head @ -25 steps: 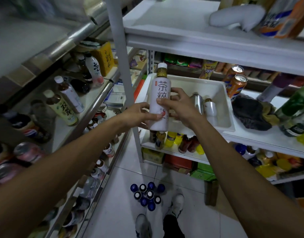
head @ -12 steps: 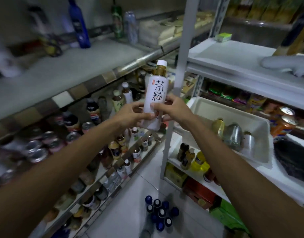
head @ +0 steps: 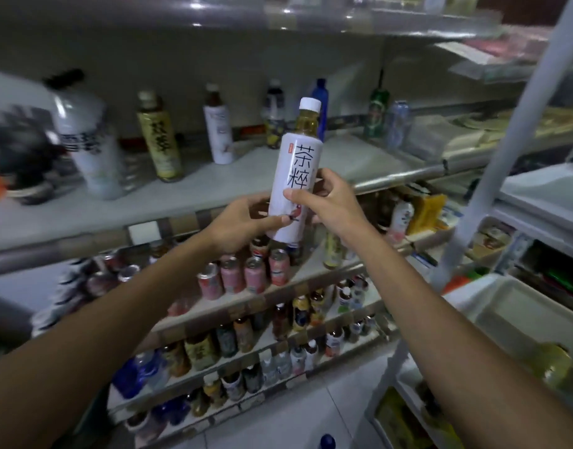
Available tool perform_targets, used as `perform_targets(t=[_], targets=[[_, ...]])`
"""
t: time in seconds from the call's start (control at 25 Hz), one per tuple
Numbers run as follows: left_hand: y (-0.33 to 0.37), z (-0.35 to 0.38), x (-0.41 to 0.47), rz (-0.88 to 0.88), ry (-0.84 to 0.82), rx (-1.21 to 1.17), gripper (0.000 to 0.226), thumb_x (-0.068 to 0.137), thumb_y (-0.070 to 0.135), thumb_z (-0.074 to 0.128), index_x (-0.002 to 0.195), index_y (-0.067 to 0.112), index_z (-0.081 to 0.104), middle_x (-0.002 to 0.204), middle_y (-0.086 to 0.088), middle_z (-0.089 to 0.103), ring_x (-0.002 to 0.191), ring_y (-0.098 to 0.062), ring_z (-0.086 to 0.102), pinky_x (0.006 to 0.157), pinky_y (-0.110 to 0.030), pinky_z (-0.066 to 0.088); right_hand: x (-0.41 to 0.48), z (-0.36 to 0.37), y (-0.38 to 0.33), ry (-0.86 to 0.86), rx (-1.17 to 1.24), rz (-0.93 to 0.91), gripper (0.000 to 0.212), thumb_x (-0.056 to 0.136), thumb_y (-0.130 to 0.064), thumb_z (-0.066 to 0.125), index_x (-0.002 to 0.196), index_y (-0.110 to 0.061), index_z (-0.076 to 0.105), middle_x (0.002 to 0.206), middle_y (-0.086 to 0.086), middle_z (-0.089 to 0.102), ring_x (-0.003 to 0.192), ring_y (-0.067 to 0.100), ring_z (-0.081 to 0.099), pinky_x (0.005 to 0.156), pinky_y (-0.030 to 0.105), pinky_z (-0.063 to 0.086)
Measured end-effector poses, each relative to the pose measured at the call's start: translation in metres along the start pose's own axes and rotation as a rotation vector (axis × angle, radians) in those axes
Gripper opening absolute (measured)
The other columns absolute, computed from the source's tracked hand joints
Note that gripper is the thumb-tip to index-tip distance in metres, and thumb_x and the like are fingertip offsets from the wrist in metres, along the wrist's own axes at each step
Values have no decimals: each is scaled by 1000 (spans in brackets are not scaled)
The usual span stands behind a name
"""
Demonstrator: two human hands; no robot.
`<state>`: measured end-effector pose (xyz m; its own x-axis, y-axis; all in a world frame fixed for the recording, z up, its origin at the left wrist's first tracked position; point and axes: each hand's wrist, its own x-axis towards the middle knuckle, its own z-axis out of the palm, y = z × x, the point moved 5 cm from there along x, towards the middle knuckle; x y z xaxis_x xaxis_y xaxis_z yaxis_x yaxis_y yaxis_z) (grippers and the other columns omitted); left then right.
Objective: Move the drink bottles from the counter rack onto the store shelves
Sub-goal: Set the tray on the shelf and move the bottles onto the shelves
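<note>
Upper shelf, left end: big blurred white bottle, yellow-label bottle, small white bottle, all upright. Lower shelf below: row of pink cans. Left hand gripping tea bottle low on its left side, thumb across the label. Tea bottle in the air, near upright with a slight tilt, white cap up, in front of upper shelf edge, not resting on it. Right hand gripping same bottle mid-body from the right, thumb on label front, fingers round the back. Behind, at shelf back: blue bottle, green can, clear bottle. Far right: white post, white tray.
</note>
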<state>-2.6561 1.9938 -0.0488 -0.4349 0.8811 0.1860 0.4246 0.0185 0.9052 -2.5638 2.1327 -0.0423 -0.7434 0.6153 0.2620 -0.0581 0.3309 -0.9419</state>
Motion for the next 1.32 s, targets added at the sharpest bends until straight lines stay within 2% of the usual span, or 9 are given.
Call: perform_targets(t=[0.24,0.4,0.52,0.68,0.84,0.92,1.0,1.12,1.32], targets=[[-14,-76,-31,-42,205,315,38,89,32,66,124,18,59,111,4,69,97,-9,67,81,-25,54,33,64,-26,-131,-27,-120,50,67,-43,84,107,-32,57,102,-18,64,99,14,66,76,36,58],[-39,-123,-33,-68,305,557,42,91,41,60,126,18,59,112,1,68,95,-8,65,83,-26,54,69,92,-28,-135,-16,-161,49,70,-40,84,109,-33,53,89,-33,52,81,-13,55,61,17,52],[-53,-138,-2,-37,332,576,47,90,45,61,128,18,57,109,5,67,95,-8,65,82,-27,54,105,108,-19,-158,-48,-173,59,71,-42,83,121,-24,55,100,-30,55,92,-6,55,79,33,58],[-74,-149,51,-39,326,641,63,81,60,64,129,21,56,112,10,62,93,-8,61,76,-24,50,153,120,-4,-155,-138,-140,96,71,-40,84,150,-14,35,153,4,42,138,23,41,109,47,41],[-107,-160,103,-116,264,684,67,79,67,59,130,24,55,124,5,63,106,-14,58,91,-36,47,204,130,21,-173,-165,-58,88,72,-36,84,144,-14,40,150,4,46,133,27,48,106,51,44],[-121,-169,130,-126,278,750,65,81,67,57,127,22,58,124,3,64,113,-18,57,102,-44,40,222,140,34,-161,-177,-77,67,76,-32,82,130,-15,48,137,1,56,123,22,56,97,39,52],[-133,-180,151,-152,293,782,63,82,65,57,127,21,58,122,0,65,113,-22,56,103,-44,36,233,154,45,-176,-152,-132,51,80,-26,79,121,-20,49,122,-6,59,107,8,60,75,12,51],[-147,-198,180,-167,302,718,71,76,69,60,127,20,57,119,-5,66,112,-25,58,103,-47,39,253,170,54,-163,-178,-212,50,85,-25,76,127,-18,50,118,-9,56,99,1,55,64,-2,42],[-157,-214,206,-120,351,740,59,67,79,56,96,28,59,93,3,68,84,-18,63,86,-42,50,286,177,70,-186,-169,-217,52,86,-25,74,131,-14,49,132,4,61,116,19,61,91,31,56]])
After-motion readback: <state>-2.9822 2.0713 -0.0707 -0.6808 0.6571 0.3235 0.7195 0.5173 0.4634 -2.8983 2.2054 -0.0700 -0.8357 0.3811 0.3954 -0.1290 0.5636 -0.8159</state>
